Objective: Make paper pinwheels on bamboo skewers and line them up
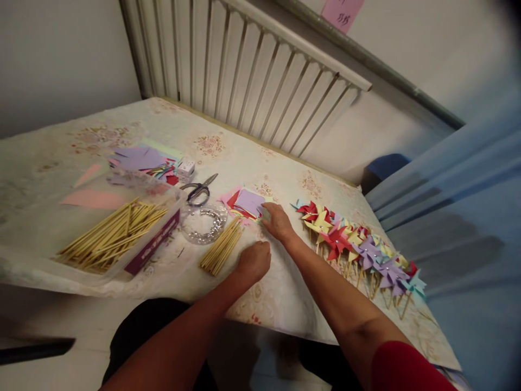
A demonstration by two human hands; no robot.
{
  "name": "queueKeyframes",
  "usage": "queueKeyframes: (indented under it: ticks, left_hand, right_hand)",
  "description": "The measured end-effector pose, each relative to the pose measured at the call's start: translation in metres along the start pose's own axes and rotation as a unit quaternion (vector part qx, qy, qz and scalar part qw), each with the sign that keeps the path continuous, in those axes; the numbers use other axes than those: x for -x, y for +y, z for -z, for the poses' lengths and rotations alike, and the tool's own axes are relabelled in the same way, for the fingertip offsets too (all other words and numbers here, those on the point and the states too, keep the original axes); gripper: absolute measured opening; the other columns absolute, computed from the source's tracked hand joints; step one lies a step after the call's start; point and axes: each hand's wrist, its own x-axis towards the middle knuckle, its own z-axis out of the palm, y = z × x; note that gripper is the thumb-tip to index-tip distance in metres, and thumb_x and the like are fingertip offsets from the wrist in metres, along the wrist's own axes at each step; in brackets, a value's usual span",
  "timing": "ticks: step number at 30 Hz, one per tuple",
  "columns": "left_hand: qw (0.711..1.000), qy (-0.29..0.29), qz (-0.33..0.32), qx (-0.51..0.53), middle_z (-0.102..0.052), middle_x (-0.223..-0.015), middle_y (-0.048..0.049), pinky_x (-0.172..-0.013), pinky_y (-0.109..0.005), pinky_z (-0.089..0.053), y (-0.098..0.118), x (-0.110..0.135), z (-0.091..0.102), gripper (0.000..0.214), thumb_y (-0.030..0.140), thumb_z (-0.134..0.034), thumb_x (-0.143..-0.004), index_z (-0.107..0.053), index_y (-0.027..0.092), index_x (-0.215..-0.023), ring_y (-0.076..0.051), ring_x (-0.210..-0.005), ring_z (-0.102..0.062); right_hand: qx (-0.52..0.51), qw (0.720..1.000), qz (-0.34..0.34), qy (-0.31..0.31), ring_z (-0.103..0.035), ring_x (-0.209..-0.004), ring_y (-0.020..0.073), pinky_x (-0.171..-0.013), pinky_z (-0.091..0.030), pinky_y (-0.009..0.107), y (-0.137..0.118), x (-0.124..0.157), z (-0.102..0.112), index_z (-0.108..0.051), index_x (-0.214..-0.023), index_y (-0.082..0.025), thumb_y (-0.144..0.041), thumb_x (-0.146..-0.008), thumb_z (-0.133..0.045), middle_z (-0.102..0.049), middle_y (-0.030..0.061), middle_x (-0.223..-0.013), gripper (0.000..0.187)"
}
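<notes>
My left hand point(255, 262) is curled closed low over the table, to the right of a bundle of thin wooden sticks point(222, 247). Its fingers hide whatever may be inside. Beyond it, my right hand point(277, 221) reaches to the right edge of a small stack of coloured paper pieces point(249, 202), purple on top with red, pink and yellow below. The thumb and fingers of that hand are apart at the paper's edge. Left of the sticks is a round clear dish point(203, 224) of small shiny pieces. Dark-handled scissors point(198, 191) lie just behind the dish.
A clear plastic box point(163, 231) of wooden sticks stands on the left. Behind it are more cut papers point(140, 159) and a small white box point(186, 169). Rows of finished paper pinwheels point(337, 241) lie at right. A radiator point(244, 70) and blue curtain point(439, 217) border the table.
</notes>
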Motion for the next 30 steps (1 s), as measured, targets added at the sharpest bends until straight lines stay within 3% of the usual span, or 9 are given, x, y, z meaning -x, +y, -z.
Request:
queueKeyframes:
  ticks: [6, 18, 25, 30]
  left_hand:
    - [1.0, -0.004, -0.005, 0.015, -0.069, -0.105, -0.0138, -0.083, -0.034, -0.046, -0.001, 0.0, 0.001, 0.026, 0.021, -0.039, -0.095, -0.063, 0.015, -0.1, -0.023, -0.097, -0.064]
    - [1.0, -0.016, -0.017, 0.018, -0.069, -0.107, -0.0157, -0.084, -0.035, -0.047, -0.001, 0.001, 0.006, 0.027, 0.02, -0.038, -0.094, -0.064, 0.014, -0.099, -0.023, -0.098, -0.064]
    - [1.0, -0.007, -0.016, 0.026, -0.069, -0.107, -0.0156, -0.084, -0.035, -0.047, -0.001, 0.001, 0.004, 0.027, 0.02, -0.039, -0.094, -0.064, 0.015, -0.099, -0.023, -0.098, -0.064]
    - [0.999, -0.009, -0.017, 0.033, -0.069, -0.106, -0.0154, -0.084, -0.035, -0.047, -0.001, 0.001, 0.006, 0.027, 0.02, -0.038, -0.094, -0.064, 0.014, -0.098, -0.023, -0.098, -0.064]
  right_hand:
    - [0.04, 0.997, -0.031, -0.062, -0.058, -0.118, 0.0236, -0.106, -0.041, 0.038, 0.002, -0.019, -0.008, -0.061, -0.128, -0.017, -0.014, -0.079, -0.063, -0.065, 0.0115, -0.129, 0.049]
    - [0.047, 0.994, -0.072, -0.066, -0.068, -0.096, 0.0189, -0.09, -0.048, 0.028, 0.006, -0.035, -0.011, -0.071, -0.109, -0.018, -0.007, -0.081, -0.06, -0.075, 0.0078, -0.106, 0.032]
    - [0.059, 0.993, -0.097, -0.02, -0.067, -0.085, 0.0176, -0.08, -0.044, 0.024, 0.001, -0.037, -0.007, -0.074, -0.084, -0.017, -0.008, -0.084, -0.057, -0.076, 0.0074, -0.089, 0.019]
    - [0.053, 0.99, -0.123, 0.037, -0.061, -0.076, 0.0169, -0.074, -0.041, 0.025, -0.002, -0.041, -0.005, -0.071, -0.079, -0.016, -0.012, -0.083, -0.052, -0.073, 0.0062, -0.082, 0.02]
